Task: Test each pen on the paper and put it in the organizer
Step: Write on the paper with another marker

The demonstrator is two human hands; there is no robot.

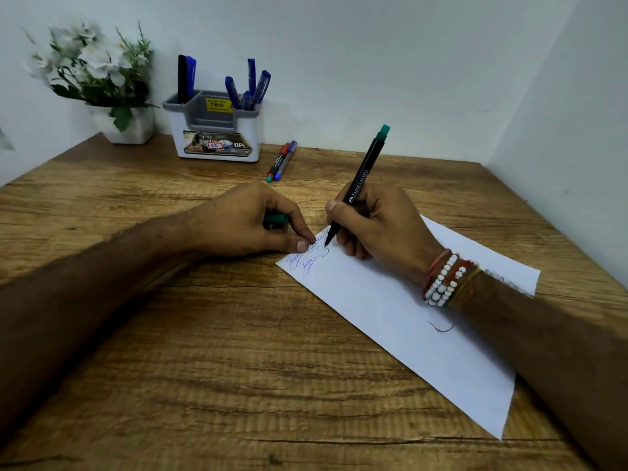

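My right hand [380, 229] grips a black pen with a green end [362, 180], its tip touching the white paper [407, 328] near blue scribbles at the sheet's far corner. My left hand [251, 222] holds the pen's green cap [276, 219] in curled fingers, and its fingertips press the paper's corner. The grey and white organizer [214, 130] stands at the back with several blue pens and a black one in it. Two more pens [282, 161], one with a red cap and one with a blue cap, lie side by side just right of the organizer.
A white pot of artificial flowers [102, 83] stands in the back left corner. Walls close the wooden desk [204, 351] at the back and the right. Bead bracelets [445, 280] circle my right wrist.
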